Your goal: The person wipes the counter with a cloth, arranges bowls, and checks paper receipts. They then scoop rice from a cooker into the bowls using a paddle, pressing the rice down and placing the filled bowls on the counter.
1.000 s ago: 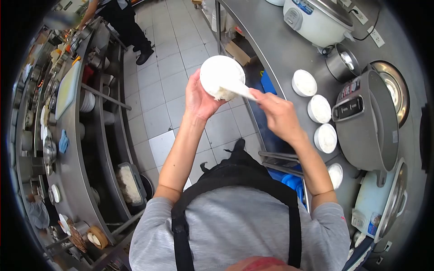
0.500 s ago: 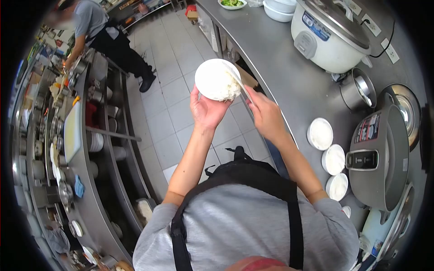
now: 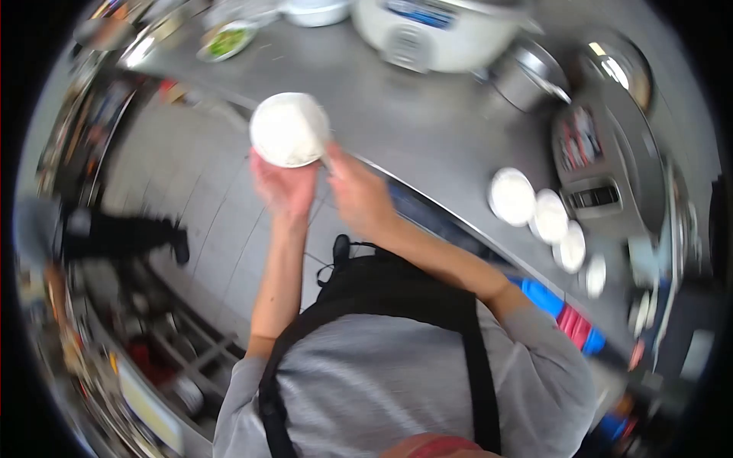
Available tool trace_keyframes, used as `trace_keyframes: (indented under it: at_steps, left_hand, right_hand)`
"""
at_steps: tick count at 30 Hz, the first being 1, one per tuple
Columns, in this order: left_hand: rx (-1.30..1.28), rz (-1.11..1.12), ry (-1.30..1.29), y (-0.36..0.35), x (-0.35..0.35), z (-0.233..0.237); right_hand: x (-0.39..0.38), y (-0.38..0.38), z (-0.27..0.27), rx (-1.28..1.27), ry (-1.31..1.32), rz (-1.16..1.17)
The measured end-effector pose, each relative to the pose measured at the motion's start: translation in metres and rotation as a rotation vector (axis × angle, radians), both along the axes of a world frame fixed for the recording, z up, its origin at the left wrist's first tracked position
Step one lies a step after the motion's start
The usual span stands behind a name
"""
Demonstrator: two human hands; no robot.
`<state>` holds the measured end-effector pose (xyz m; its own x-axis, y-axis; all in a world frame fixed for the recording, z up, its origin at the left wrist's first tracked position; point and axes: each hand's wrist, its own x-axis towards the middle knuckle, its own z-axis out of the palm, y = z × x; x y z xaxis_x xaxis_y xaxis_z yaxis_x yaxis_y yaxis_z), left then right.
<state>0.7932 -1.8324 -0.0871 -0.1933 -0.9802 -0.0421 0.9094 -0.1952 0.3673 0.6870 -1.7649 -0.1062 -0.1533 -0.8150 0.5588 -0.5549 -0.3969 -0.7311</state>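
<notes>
A white bowl (image 3: 289, 128) with white rice in it is held up over the floor beside the steel counter. Under and around its lower side wraps my left hand (image 3: 289, 183). My right hand (image 3: 357, 191) is closed on the handle of a pale paddle (image 3: 319, 130), whose blurred blade lies at the bowl's right side. Several white bowls of rice (image 3: 511, 197) stand in a row on the counter, to the right of my hands.
The steel counter (image 3: 427, 122) runs diagonally past my hands. On it are a white rice cooker (image 3: 435, 34), a metal pot (image 3: 528, 75), a grey cooker (image 3: 611, 160) and a plate of greens (image 3: 227, 41). A co-worker (image 3: 99, 233) stands at the left.
The view has turned, moving the co-worker lower and the counter across the top. Both hands, with bowl and paddle, are now further left in view and nearer the counter edge.
</notes>
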Motion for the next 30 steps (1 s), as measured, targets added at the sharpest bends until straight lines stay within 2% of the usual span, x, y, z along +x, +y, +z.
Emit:
trace_keyframes:
  at_steps: [2, 4, 6, 10, 13, 15, 18, 21, 23, 25, 28, 30]
  left_hand:
    - [-0.002, -0.096, -0.077, -0.022, 0.003, -0.006]
    - [-0.066, -0.283, -0.016, -0.045, 0.017, -0.014]
    - [0.031, -0.365, -0.071, -0.057, 0.017, -0.006]
    - [0.089, -0.547, -0.225, -0.086, 0.002, -0.008]
    - [0.190, -0.630, -0.187, -0.090, -0.020, -0.003]
    - [0.188, -0.765, -0.123, -0.089, -0.033, -0.006]
    - [0.185, -0.905, -0.073, -0.073, -0.062, -0.005]
    - [0.194, -1.020, -0.041, -0.065, -0.084, -0.018]
    - [0.114, -1.014, -0.194, -0.057, -0.097, -0.027]
    - [0.096, -1.003, -0.252, -0.054, -0.110, -0.044]
    - [0.120, -0.906, -0.413, -0.051, -0.127, -0.057]
    - [0.105, -0.838, -0.535, -0.051, -0.137, -0.056]
  right_hand:
    - [0.002, -0.016, 0.013, 0.088, 0.048, -0.063]
    - [-0.016, -0.015, 0.031, 0.215, 0.173, -0.099]
    - [-0.027, -0.005, 0.051, 0.340, 0.300, -0.112]
    - [-0.016, 0.001, 0.033, 0.332, 0.279, -0.184]
    - [-0.040, 0.014, 0.054, 0.314, 0.286, -0.310]
    - [-0.050, 0.028, 0.066, 0.331, 0.269, -0.416]
    - [-0.050, 0.029, 0.043, 0.355, 0.342, -0.484]
    - [-0.074, 0.063, 0.052, 0.465, 0.381, -0.562]
    - [-0.092, 0.095, 0.055, 0.628, 0.375, -0.704]
    - [-0.113, 0.132, 0.055, 0.655, 0.447, -0.934]
    - [-0.139, 0.167, 0.055, 0.899, 0.460, -1.067]
    - [-0.153, 0.176, 0.023, 0.804, 0.522, -0.965]
